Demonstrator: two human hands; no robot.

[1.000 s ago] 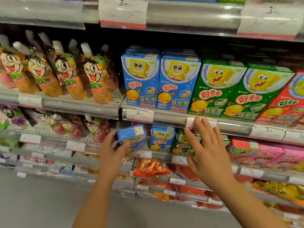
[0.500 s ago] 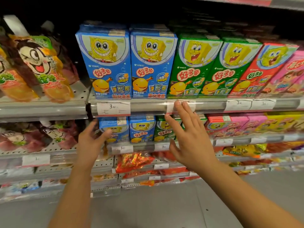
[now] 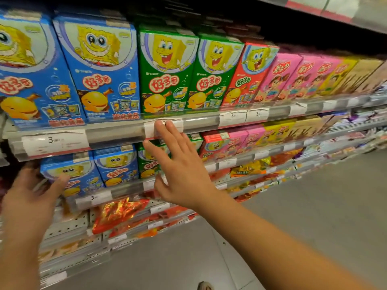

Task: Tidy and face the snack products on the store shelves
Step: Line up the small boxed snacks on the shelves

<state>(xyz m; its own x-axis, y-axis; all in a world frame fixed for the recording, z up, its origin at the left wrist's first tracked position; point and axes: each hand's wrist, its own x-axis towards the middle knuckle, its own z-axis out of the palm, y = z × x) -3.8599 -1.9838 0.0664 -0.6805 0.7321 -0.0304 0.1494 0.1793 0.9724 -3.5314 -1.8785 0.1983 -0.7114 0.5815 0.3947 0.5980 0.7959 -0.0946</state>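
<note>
Blue, green and red snack boxes (image 3: 167, 74) on the upper shelf (image 3: 117, 135) already stand faced, while both hands, left hand (image 3: 31, 197) and right hand (image 3: 180, 170), spread and holding nothing, reach toward the smaller boxes (image 3: 117, 164) below, seemingly next to straighten.

Bare forearms and hands (image 3: 184, 170), no sleeves; possibly a shoe (image 3: 204, 286).

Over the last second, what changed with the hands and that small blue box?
The left hand let go of the small blue box, now standing on the lower shelf, fingers spread beside it. The right hand stayed open by the price rail.
</note>
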